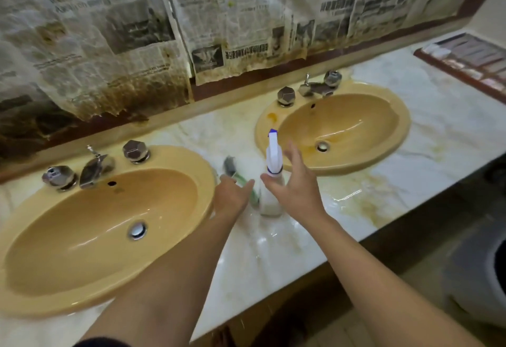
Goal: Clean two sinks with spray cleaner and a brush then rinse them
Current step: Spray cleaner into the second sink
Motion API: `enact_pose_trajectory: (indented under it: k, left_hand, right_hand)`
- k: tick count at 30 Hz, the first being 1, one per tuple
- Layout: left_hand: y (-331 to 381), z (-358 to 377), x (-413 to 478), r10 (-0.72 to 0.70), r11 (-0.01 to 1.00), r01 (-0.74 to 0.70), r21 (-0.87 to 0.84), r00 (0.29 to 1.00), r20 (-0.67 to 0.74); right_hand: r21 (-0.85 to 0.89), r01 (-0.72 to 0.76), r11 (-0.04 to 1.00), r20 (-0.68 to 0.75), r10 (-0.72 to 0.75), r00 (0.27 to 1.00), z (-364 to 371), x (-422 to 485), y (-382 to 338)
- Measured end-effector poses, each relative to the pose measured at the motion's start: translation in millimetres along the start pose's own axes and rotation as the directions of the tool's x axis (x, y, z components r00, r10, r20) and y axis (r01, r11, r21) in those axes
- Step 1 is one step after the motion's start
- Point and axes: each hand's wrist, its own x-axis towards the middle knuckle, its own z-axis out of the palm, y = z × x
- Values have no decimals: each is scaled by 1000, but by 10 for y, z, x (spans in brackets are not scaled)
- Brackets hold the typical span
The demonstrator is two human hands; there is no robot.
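Observation:
Two yellow-tan oval sinks are set in a marble counter, the left sink [82,223] close to me and the right sink [356,116] farther back. Between them stands a white spray bottle [273,155] with a blue nozzle tip. My right hand [295,185] is spread open right beside it, thumb in front of its neck, not closed round it. A brush [229,164] with a dark head and green handle lies on the counter left of the bottle. My left hand [232,196] hovers over the handle with thumb stretched out; a grip is not visible.
Each sink has a chrome tap [94,168] and two faceted knobs at its back. Stained newspaper [109,31] covers the wall behind. A brown-framed tray [471,59] sits at the far right. The wet counter [356,190] is stained. A white appliance [479,278] stands below right.

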Motion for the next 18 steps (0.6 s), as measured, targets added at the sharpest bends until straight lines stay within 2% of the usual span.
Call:
enact_pose_trajectory:
  k: [6,14,18]
  left_hand:
    - [60,150,19,45,998,-44,33,999,-21]
    - [-132,-57,160,146,978,-151,144,988,45]
    - [-88,-184,157,196,977,-198,75,980,36]
  right_hand:
    - [-29,89,996,8,-89,996,68,153,82]
    - [-83,81,993,-19,-83,996,136,241,48]
    - [-82,71,994,-90,-79,993,141,224,-1]
